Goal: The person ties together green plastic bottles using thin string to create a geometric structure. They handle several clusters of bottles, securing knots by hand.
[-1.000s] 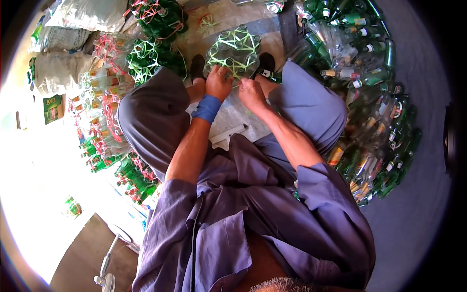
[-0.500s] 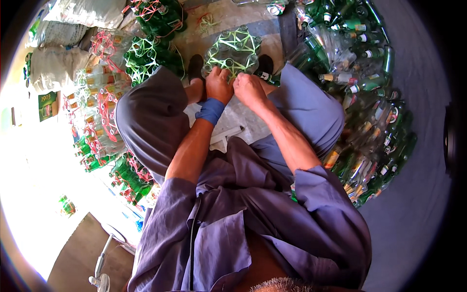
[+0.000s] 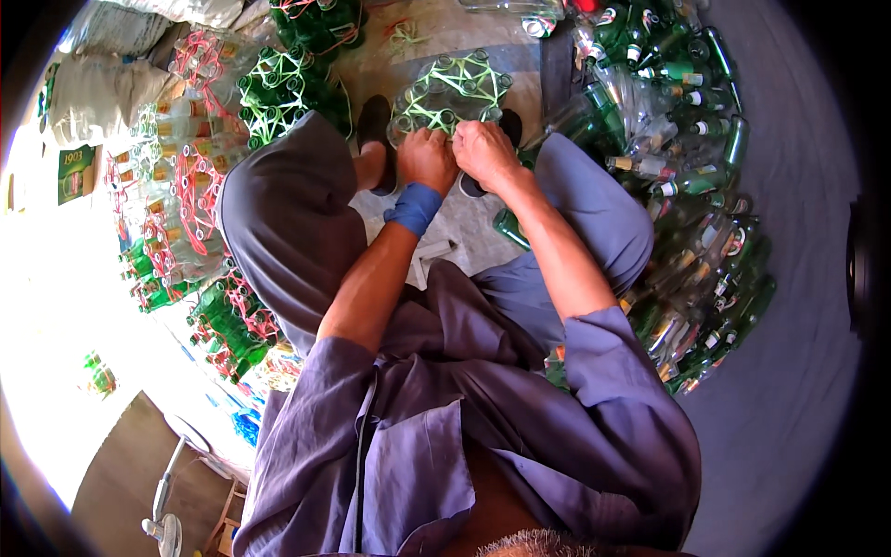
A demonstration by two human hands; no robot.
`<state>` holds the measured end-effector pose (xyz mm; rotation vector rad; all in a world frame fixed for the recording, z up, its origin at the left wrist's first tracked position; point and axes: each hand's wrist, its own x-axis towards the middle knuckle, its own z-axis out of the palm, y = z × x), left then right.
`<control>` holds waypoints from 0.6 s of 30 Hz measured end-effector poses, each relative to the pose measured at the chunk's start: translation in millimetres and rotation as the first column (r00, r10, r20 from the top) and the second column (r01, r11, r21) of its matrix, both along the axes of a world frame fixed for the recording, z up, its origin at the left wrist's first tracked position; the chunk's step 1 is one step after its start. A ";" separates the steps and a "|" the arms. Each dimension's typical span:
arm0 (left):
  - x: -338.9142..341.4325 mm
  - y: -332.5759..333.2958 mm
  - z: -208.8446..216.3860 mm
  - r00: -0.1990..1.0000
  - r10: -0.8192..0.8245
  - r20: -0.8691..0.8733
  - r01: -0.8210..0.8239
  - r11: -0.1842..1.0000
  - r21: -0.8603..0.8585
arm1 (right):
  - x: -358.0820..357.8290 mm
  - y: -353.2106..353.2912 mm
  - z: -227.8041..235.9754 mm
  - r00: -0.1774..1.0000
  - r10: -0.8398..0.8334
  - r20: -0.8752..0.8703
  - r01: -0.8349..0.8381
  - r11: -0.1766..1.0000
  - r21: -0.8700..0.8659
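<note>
A bundle of upright clear glass bottles (image 3: pixel 402 127) stands on the floor between my feet. Light green cord (image 3: pixel 461 68) zigzags around its necks. At the bundle's near edge, my left hand (image 3: pixel 428 160), with a blue cloth wrap (image 3: pixel 415 208) on its wrist, is closed. Right beside it, my right hand (image 3: pixel 484 151) is closed too, fingers pinched together. Both seem to grip the cord at the near bottle necks, though the backs of my hands hide most of what lies between the fingers. A green bottle (image 3: pixel 510 227) lies under my right forearm.
Tied green bottles (image 3: pixel 277 93) stand to the left, with clear bottles bound in red cord (image 3: pixel 197 200) beside them. Loose bottles (image 3: pixel 696 176) lie heaped along the right. Pale sacks (image 3: pixel 107 97) sit at far left; a standing fan (image 3: pixel 167 529) is at lower left.
My hands have drawn slightly nearer to me and sit closer together at the bundle's near edge. The green bottle under my right forearm now shows. The whole view has shifted a little.
</note>
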<state>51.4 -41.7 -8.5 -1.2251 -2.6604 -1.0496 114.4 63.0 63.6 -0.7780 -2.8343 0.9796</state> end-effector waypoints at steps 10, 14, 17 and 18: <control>4.9 11.6 13.1 0.950 0.236 0.206 -0.219 0.970 -0.106 | -18.1 31.1 -17.2 0.995 -0.017 0.095 0.007 0.995 0.095; 5.7 12.6 10.4 0.917 0.307 0.255 -0.278 0.950 -0.145 | -28.4 34.1 -13.4 0.953 -0.117 0.279 0.110 0.993 0.039; 5.2 13.2 4.2 0.904 0.327 0.277 -0.296 0.944 -0.147 | -38.6 38.4 -8.2 0.906 -0.143 0.398 0.141 0.989 0.035; 5.6 13.2 2.2 0.904 0.327 0.275 -0.296 0.944 -0.150 | -40.8 39.7 -7.0 0.888 -0.148 0.436 0.145 0.989 0.040</control>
